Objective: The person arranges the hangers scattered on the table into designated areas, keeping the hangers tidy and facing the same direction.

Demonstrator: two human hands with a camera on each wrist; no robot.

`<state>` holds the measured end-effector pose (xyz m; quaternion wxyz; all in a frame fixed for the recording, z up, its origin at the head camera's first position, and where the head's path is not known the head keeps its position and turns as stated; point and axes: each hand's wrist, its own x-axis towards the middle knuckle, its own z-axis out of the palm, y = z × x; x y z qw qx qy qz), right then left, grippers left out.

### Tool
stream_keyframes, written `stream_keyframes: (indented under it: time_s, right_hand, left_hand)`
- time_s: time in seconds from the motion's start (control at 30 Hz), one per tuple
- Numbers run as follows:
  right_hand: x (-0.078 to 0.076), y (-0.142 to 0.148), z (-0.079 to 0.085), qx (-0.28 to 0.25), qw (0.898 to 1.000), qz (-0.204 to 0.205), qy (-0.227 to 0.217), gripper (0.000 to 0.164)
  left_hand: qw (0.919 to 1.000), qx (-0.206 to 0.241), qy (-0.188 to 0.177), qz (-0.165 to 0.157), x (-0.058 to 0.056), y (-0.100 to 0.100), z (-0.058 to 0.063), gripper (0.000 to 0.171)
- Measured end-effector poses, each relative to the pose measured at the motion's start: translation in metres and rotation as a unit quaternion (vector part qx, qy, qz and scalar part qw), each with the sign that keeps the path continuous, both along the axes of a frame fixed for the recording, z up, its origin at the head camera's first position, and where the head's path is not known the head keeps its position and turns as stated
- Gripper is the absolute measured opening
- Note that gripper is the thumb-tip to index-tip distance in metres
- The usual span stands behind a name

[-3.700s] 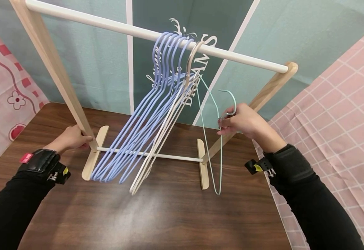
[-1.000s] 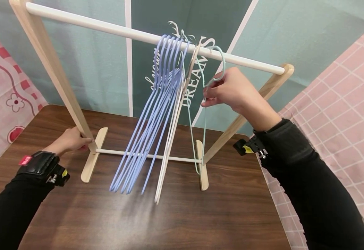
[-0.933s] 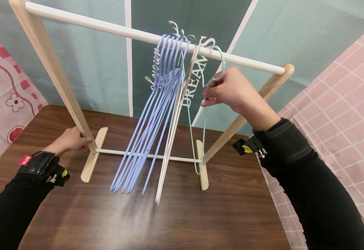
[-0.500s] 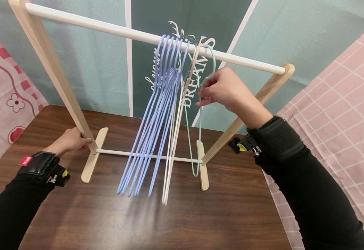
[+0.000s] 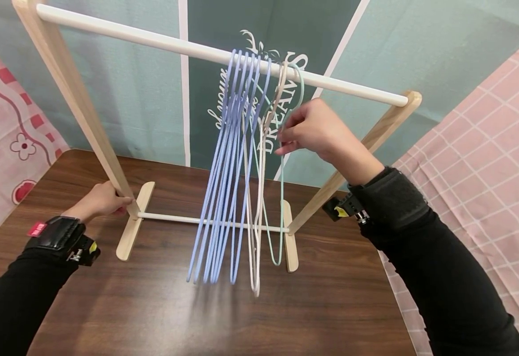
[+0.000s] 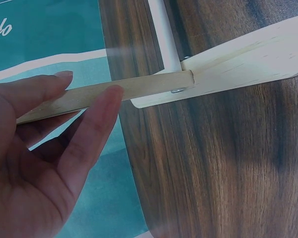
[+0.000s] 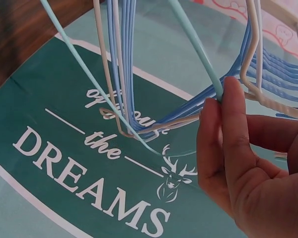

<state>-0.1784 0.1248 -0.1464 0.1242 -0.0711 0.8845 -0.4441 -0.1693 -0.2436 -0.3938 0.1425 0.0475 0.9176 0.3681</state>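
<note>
My right hand point(image 5: 319, 128) pinches a mint-green hanger point(image 5: 302, 84) just below its hook. That hook curves over the white rail point(image 5: 130, 32) of a clothes rack, and the hanger's body hangs down at the right of the others. In the right wrist view, the thumb and fingers close on the green wire point(image 7: 196, 44). To its left hang off-white hangers point(image 5: 260, 198), then several blue hangers point(image 5: 218, 168). Down at the left, my left hand point(image 5: 101, 199) holds the rack's wooden upright point(image 5: 81, 113) near its foot, fingers on both sides of the wood point(image 6: 149, 87) in the left wrist view.
The rack's flat wooden feet point(image 5: 127, 237) stand on a dark wood table point(image 5: 152, 316), joined by a thin white lower bar point(image 5: 170, 215). A teal curtain point(image 5: 121, 94) hangs close behind, and a pink checked cloth point(image 5: 477, 163) borders the right side.
My right hand has raised the green hanger from below the rail, and its hook is now at the rail, moved slightly left. The other hangers swing rightward at the bottom. My left hand stays.
</note>
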Motion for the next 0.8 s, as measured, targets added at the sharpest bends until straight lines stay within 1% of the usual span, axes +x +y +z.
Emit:
stream_keyframes:
  time_s: [0.37, 0.67, 0.8]
  right_hand:
    - [0.0014, -0.0026, -0.0028, -0.014, 1.000, 0.005, -0.008, 0.008]
    - [0.0037, -0.0031, -0.0034, -0.012, 1.000, 0.012, -0.005, 0.007]
    - [0.0039, -0.0035, -0.0042, -0.026, 1.000, 0.013, -0.003, 0.007]
  left_hand:
    - [1.0000, 0.000, 0.005, 0.001, 0.0010, -0.0012, 0.0003, 0.032]
    - [1.0000, 0.000, 0.005, 0.002, 0.0011, -0.0024, -0.0008, 0.034]
    - [1.0000, 0.001, 0.005, 0.003, 0.0011, -0.0029, -0.0017, 0.033]
